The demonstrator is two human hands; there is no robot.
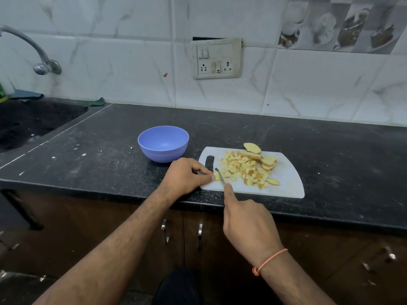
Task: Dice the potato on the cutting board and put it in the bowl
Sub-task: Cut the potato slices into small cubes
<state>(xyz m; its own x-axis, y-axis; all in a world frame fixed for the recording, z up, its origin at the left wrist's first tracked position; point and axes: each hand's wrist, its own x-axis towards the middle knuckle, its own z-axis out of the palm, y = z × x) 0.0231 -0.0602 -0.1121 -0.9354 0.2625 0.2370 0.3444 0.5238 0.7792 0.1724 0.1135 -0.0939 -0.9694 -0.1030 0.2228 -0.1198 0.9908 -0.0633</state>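
L hand pinches a potato bit on the board right by the knife gripped in R hand — fingertip nick likely; diced pile near bowl, could scatter.

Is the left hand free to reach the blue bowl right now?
Probably yes. The left hand pinches only a small potato piece, and the blue bowl sits just beyond it with nothing between.

Both forearms are bare, with no sleeves reaching into view. The right hand has a thin orange thread bracelet at its wrist (knotted at the near side), while the left hand wears nothing.
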